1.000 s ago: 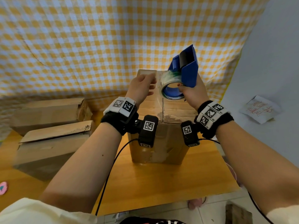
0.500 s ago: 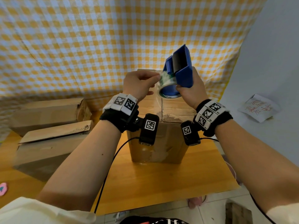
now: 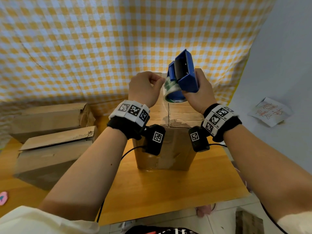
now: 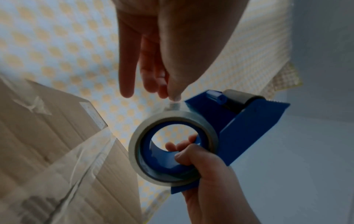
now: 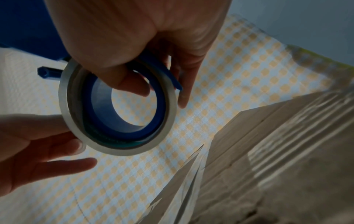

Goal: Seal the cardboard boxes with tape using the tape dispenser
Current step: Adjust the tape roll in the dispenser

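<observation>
R hand [image 3: 199, 93] gripped the blue plastic dispenser [image 3: 184, 73] w/ glossy clear tape roll [image 4: 172, 149], raised over the taped brown box [image 3: 166, 149]. L hand [image 3: 145, 88] at 9 o'clock, fingertips [image 4: 173, 94] pinching the tape end, remaining fingers straight.

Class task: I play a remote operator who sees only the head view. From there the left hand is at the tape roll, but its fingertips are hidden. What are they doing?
Observer: In the left wrist view the left hand pinches the tape's loose end at the top of the tape roll.
Operator: How does the right hand grip?
Observer: The right hand hooks fingers through the core of the blue tape dispenser.
Operator: Is the box taped?
Observer: Clear tape already lies wrinkled on the cardboard box.
</observation>
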